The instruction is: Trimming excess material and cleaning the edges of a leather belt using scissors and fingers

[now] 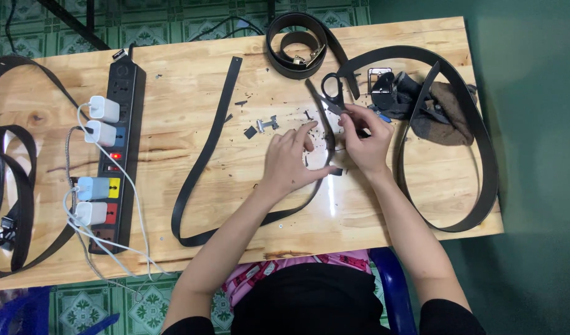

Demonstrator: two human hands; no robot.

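A long black belt strap curves across the wooden table, from the far middle down to the front and up to my hands. My left hand rests on the table with fingers spread, pinching the strap's end near its thumb. My right hand grips the same strap end and a small tool; its exact shape is hidden by the fingers. Black-handled scissors lie just beyond my right hand. A small metal buckle part and black leather scraps lie left of my left hand.
A black power strip with several white chargers and cables lies at the left. A coiled belt sits at the far edge. Another belt loops around a dark cloth and a buckle at right. More straps lie far left.
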